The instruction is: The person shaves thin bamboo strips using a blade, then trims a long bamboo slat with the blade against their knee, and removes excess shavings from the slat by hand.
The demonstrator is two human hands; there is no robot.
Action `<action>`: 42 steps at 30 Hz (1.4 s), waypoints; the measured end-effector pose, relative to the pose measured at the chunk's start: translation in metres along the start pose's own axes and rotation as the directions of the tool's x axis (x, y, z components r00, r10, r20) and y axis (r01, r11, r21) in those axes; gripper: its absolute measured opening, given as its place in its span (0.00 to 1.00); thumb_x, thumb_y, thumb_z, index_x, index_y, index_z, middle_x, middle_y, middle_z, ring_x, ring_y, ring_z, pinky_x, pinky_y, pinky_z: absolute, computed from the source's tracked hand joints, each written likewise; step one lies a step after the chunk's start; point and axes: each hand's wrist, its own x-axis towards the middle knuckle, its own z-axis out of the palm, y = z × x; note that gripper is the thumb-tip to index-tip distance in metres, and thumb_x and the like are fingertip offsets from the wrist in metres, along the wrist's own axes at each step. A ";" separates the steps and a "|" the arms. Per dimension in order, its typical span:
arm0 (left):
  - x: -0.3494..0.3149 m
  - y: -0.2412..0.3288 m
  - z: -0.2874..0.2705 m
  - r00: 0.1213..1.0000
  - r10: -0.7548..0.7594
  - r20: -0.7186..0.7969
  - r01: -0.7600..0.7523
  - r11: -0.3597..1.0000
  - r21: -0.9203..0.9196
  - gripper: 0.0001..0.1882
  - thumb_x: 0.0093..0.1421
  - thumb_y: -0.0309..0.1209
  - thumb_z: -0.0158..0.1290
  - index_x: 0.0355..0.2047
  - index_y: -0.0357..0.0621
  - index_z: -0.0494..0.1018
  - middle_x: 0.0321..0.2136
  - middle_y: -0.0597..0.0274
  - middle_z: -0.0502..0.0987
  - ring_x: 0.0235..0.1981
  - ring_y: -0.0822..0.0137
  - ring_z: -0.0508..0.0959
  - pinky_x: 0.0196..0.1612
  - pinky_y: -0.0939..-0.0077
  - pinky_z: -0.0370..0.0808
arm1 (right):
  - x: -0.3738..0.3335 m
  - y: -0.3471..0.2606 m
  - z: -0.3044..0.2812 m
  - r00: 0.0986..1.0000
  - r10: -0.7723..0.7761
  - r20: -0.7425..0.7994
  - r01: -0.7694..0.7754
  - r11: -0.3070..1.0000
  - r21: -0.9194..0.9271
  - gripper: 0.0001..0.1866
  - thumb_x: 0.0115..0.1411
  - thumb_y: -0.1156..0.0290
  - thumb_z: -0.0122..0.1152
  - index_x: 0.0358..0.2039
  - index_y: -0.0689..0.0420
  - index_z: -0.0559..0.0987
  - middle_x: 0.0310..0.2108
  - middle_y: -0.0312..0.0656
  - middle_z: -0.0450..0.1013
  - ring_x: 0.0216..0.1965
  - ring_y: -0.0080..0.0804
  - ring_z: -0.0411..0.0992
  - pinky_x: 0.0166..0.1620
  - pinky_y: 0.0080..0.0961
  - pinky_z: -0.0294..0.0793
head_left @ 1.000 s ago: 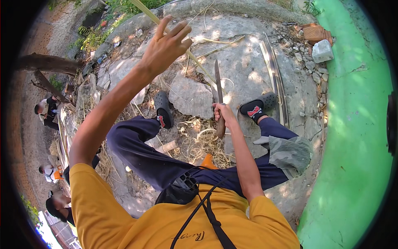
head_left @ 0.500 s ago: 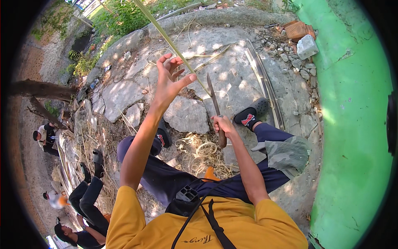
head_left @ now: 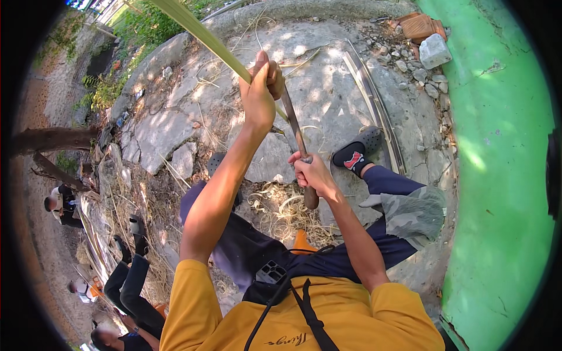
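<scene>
My left hand (head_left: 261,96) is closed around a long, pale green bamboo strip (head_left: 202,38) that slants up to the far left. Below the fist, the strip's lower end shows beside the blade. In my right hand (head_left: 315,175) is a long knife (head_left: 292,120), held by its brown wooden handle, with the narrow blade pointing away from me. The blade's tip is hidden behind my left hand. Curly pale shavings (head_left: 284,213) lie on the ground between my legs. A grey camouflage cloth (head_left: 413,216) covers my right knee.
Several long split strips (head_left: 374,111) lie on the cracked concrete (head_left: 328,64) beyond my right foot. A green wall (head_left: 497,175) runs along the right, with a pale block (head_left: 435,51), reddish bricks (head_left: 420,27) and rubble beside it. People (head_left: 132,286) sit at the left near a tree trunk (head_left: 55,140).
My left hand was open beside the strip and is now closed on it, slightly to the right. The strip looks wider and nearer. My right hand still holds the knife in almost the same place.
</scene>
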 end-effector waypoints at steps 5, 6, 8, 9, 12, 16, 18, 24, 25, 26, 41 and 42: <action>-0.006 -0.003 -0.002 0.998 -0.002 -0.056 0.001 1.000 -0.023 0.16 0.73 0.36 0.42 0.26 0.52 0.55 0.18 0.74 0.50 0.16 0.78 0.48 0.19 0.75 0.45 | -0.007 -0.015 0.029 0.999 -0.030 0.025 0.030 0.999 0.014 0.05 0.58 0.78 0.51 0.35 0.62 0.74 0.17 0.29 0.62 0.15 0.16 0.57 0.19 0.20 0.55; -0.007 -0.002 -0.002 0.994 0.025 -0.104 -0.029 0.999 -0.039 0.17 0.74 0.36 0.42 0.25 0.52 0.54 0.18 0.74 0.49 0.16 0.77 0.48 0.19 0.74 0.44 | 0.001 0.000 0.028 0.997 -0.076 -0.012 0.077 0.996 0.038 0.02 0.59 0.78 0.53 0.32 0.61 0.74 0.16 0.29 0.62 0.15 0.16 0.57 0.18 0.20 0.56; -0.006 -0.003 -0.003 0.988 0.072 -0.134 -0.078 0.996 -0.036 0.26 0.75 0.41 0.45 0.20 0.52 0.51 0.15 0.75 0.47 0.14 0.78 0.47 0.19 0.74 0.42 | 0.021 0.034 0.015 0.996 0.017 -0.092 -0.013 0.999 0.043 0.01 0.60 0.77 0.55 0.31 0.60 0.73 0.16 0.29 0.62 0.14 0.16 0.58 0.17 0.20 0.57; -0.006 -0.006 -0.001 0.991 0.063 -0.118 -0.068 0.997 -0.039 0.26 0.75 0.41 0.45 0.20 0.52 0.51 0.15 0.75 0.47 0.14 0.78 0.47 0.19 0.74 0.42 | 0.034 0.053 0.005 0.979 0.110 -0.169 -0.103 0.993 0.048 0.03 0.60 0.76 0.56 0.29 0.59 0.73 0.16 0.29 0.63 0.14 0.17 0.58 0.17 0.21 0.58; -0.016 -0.009 -0.002 0.996 0.053 -0.074 -0.058 0.995 -0.075 0.25 0.74 0.40 0.46 0.20 0.52 0.52 0.15 0.75 0.47 0.14 0.78 0.45 0.18 0.74 0.42 | 0.050 0.078 -0.026 0.972 0.148 -0.184 -0.148 0.989 0.015 0.07 0.61 0.74 0.58 0.27 0.56 0.72 0.16 0.30 0.63 0.14 0.18 0.59 0.17 0.21 0.60; -0.013 0.002 -0.010 0.987 -0.005 -0.162 0.001 1.000 -0.019 0.28 0.75 0.44 0.42 0.18 0.52 0.49 0.15 0.73 0.44 0.17 0.75 0.42 0.20 0.71 0.41 | 0.046 0.053 -0.022 0.978 0.046 -0.205 -0.081 0.983 -0.166 0.07 0.57 0.70 0.61 0.27 0.60 0.75 0.17 0.34 0.68 0.14 0.21 0.65 0.18 0.25 0.64; -0.014 0.001 -0.012 0.991 -0.012 -0.134 0.009 1.000 -0.029 0.28 0.75 0.44 0.42 0.18 0.52 0.49 0.15 0.73 0.44 0.17 0.75 0.42 0.21 0.71 0.41 | 0.045 0.046 -0.007 0.939 -0.294 -0.180 0.177 0.860 -0.479 0.11 0.54 0.68 0.62 0.27 0.64 0.79 0.17 0.39 0.73 0.18 0.27 0.72 0.23 0.29 0.68; -0.010 0.003 0.003 0.996 -0.006 -0.094 0.003 1.000 -0.029 0.27 0.75 0.43 0.41 0.18 0.52 0.48 0.15 0.72 0.44 0.17 0.75 0.42 0.20 0.70 0.41 | 0.075 0.125 -0.053 0.953 -0.098 -0.285 -0.016 0.928 -0.372 0.12 0.53 0.66 0.63 0.25 0.64 0.80 0.16 0.41 0.74 0.20 0.31 0.74 0.29 0.32 0.73; -0.008 -0.005 0.006 0.997 -0.013 -0.075 0.010 0.999 -0.041 0.27 0.75 0.43 0.41 0.18 0.52 0.48 0.15 0.72 0.44 0.17 0.75 0.42 0.20 0.70 0.41 | 0.085 0.143 -0.075 0.927 -0.035 -0.373 -0.148 0.880 -0.451 0.12 0.53 0.67 0.62 0.24 0.64 0.79 0.16 0.41 0.73 0.19 0.30 0.74 0.28 0.31 0.72; -0.010 -0.009 -0.003 0.998 -0.013 -0.060 0.012 1.000 -0.020 0.27 0.75 0.43 0.41 0.18 0.52 0.48 0.15 0.72 0.44 0.17 0.75 0.42 0.20 0.70 0.41 | 0.087 0.148 -0.077 0.903 -0.217 -0.371 -0.044 0.811 -0.583 0.12 0.53 0.67 0.61 0.24 0.65 0.79 0.16 0.43 0.73 0.19 0.31 0.74 0.27 0.31 0.72; 0.005 -0.011 -0.043 0.998 -0.031 -0.056 0.030 0.999 -0.034 0.26 0.73 0.42 0.42 0.18 0.52 0.48 0.14 0.72 0.44 0.16 0.75 0.42 0.20 0.70 0.40 | 0.116 0.155 -0.063 0.940 0.213 -0.268 -0.261 0.952 -0.158 0.10 0.55 0.69 0.60 0.21 0.61 0.79 0.15 0.37 0.72 0.16 0.26 0.69 0.23 0.29 0.67; 0.002 -0.004 -0.057 0.995 -0.027 -0.097 0.026 1.000 -0.016 0.26 0.73 0.41 0.42 0.17 0.52 0.48 0.14 0.72 0.44 0.16 0.75 0.42 0.20 0.70 0.40 | 0.115 0.147 -0.049 0.906 -0.167 -0.390 -0.086 0.829 -0.553 0.12 0.55 0.69 0.60 0.18 0.59 0.75 0.15 0.38 0.71 0.13 0.27 0.69 0.19 0.30 0.67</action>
